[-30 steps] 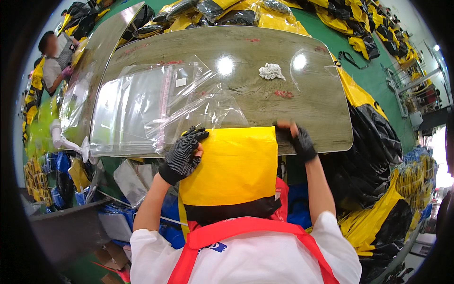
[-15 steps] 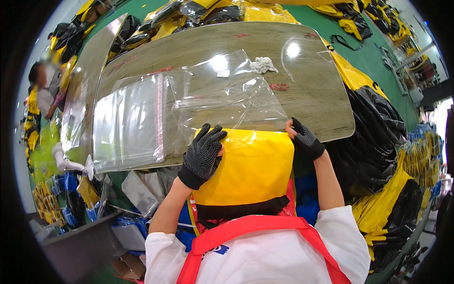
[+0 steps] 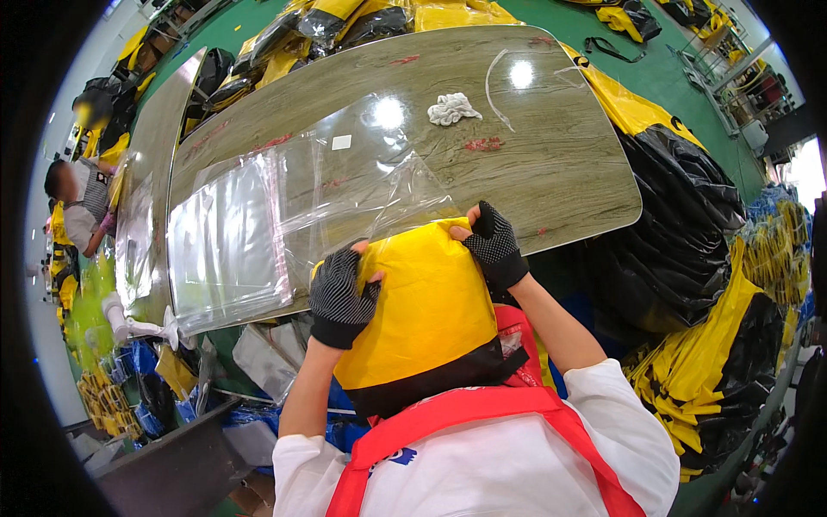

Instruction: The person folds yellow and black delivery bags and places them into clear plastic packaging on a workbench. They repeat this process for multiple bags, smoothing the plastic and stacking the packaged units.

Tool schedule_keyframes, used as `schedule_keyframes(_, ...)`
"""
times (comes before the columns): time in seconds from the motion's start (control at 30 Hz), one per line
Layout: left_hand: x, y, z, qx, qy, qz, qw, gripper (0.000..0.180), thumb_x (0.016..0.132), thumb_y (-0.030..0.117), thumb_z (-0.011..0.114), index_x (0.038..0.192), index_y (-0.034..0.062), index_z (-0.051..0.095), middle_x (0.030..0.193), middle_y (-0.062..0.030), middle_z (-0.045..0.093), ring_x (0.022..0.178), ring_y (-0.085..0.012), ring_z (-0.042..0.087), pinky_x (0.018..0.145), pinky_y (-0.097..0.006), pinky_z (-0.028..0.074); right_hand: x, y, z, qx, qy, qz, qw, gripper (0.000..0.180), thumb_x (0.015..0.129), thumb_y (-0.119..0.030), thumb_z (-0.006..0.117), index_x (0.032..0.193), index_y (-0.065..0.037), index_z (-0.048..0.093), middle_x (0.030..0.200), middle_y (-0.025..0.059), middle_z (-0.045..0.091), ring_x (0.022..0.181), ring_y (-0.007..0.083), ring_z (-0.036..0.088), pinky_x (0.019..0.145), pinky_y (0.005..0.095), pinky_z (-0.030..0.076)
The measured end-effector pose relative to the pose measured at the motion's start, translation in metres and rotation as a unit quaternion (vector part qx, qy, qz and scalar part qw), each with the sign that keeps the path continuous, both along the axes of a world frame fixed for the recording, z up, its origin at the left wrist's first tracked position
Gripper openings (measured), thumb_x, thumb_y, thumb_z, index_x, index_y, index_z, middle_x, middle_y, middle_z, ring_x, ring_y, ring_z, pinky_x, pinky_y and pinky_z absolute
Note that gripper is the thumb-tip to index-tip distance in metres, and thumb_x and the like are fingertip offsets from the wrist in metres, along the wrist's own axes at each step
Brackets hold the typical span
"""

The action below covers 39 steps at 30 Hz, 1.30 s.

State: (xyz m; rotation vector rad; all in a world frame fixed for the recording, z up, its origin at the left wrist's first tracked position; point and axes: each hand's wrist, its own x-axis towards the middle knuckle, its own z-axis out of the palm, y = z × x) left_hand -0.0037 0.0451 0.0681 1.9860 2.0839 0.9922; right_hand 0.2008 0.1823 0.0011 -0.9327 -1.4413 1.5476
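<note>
Folded yellow garment with black hem band point(image 3: 426, 332): held upright against the near edge of the wood-grain table point(image 3: 560, 164), top edge at the mouth of a clear plastic bag point(image 3: 370, 202), not yet inside. Left hand point(image 3: 342, 293), in dotted black fingerless glove, pressed flat with fingers curled on the garment's left side; right hand point(image 3: 491, 246), gloved alike, pinching its upper right corner. Bagging judged barely begun; insertion and sealing left. Stack of clear bags point(image 3: 228, 246) toward the left edge; crumpled white rag point(image 3: 452, 108) near the far edge. Green floor, heaps of yellow-and-black goods point(image 3: 689, 258) around, second table and a seated person point(image 3: 82, 207) at left.
</note>
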Motion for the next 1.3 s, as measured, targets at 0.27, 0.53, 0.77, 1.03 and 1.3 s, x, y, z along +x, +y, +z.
schedule_keyframes(0.27, 0.012, 0.017, 0.006, 0.054, 0.072, 0.020, 0.996, 0.008, 0.073, 0.006, 0.062, 0.080, 0.0065, 0.059, 0.077, -0.0101, 0.059, 0.072, -0.0306, 0.056, 0.065, -0.037, 0.045, -0.011, 0.006, 0.020, -0.119, -0.041, 0.178, 0.976, 0.019, 0.075, -0.015, 0.072, 0.078, -0.004, 0.057, 0.076, -0.0005, 0.058, 0.071, 0.0076, 0.051, 0.068, 0.0217, 0.043)
schedule_keyframes(0.53, -0.021, -0.035, -0.013, 0.006, -0.040, 0.133, 0.990, 0.067, 0.074, 0.019, 0.069, 0.131, 0.0054, 0.038, 0.131, -0.0180, 0.041, 0.123, -0.0316, 0.038, 0.103, -0.039, 0.029, -0.010, -0.006, 0.036, -0.015, -0.058, 0.039, 0.997, 0.018, 0.082, -0.015, 0.062, 0.086, 0.002, 0.064, 0.074, 0.0076, 0.065, 0.068, 0.0107, 0.057, 0.066, 0.0247, 0.046)
schedule_keyframes(0.77, -0.058, -0.089, -0.045, -0.143, -0.673, 0.111, 0.717, 0.073, 0.073, 0.013, 0.069, 0.136, 0.0056, 0.032, 0.131, -0.0090, 0.044, 0.117, -0.0206, 0.043, 0.099, -0.032, 0.033, -0.026, -0.048, 0.043, 0.030, -0.065, -0.127, 0.989, 0.018, 0.086, -0.012, 0.058, 0.097, 0.001, 0.064, 0.087, 0.0100, 0.066, 0.079, 0.0136, 0.060, 0.074, 0.0239, 0.045)
schedule_keyframes(1.03, -0.045, -0.092, -0.054, -0.121, -0.643, 0.128, 0.745, 0.059, 0.075, 0.011, 0.066, 0.129, 0.0038, 0.041, 0.123, -0.0080, 0.050, 0.112, -0.0200, 0.047, 0.094, -0.031, 0.037, 0.017, -0.035, 0.031, 0.079, -0.137, -0.116, 0.981, 0.020, 0.086, -0.013, 0.057, 0.099, 0.000, 0.065, 0.081, 0.0088, 0.066, 0.074, 0.0127, 0.058, 0.070, 0.0236, 0.045)
schedule_keyframes(1.3, 0.050, -0.009, 0.027, -0.021, 0.011, -0.171, 0.985, 0.048, 0.075, 0.014, 0.062, 0.121, 0.0046, 0.049, 0.119, -0.0173, 0.052, 0.115, -0.0356, 0.046, 0.098, -0.044, 0.036, 0.003, -0.026, 0.051, 0.132, -0.142, -0.044, 0.980, 0.018, 0.086, -0.013, 0.058, 0.095, 0.000, 0.065, 0.083, 0.0088, 0.066, 0.076, 0.0123, 0.060, 0.070, 0.0241, 0.046)
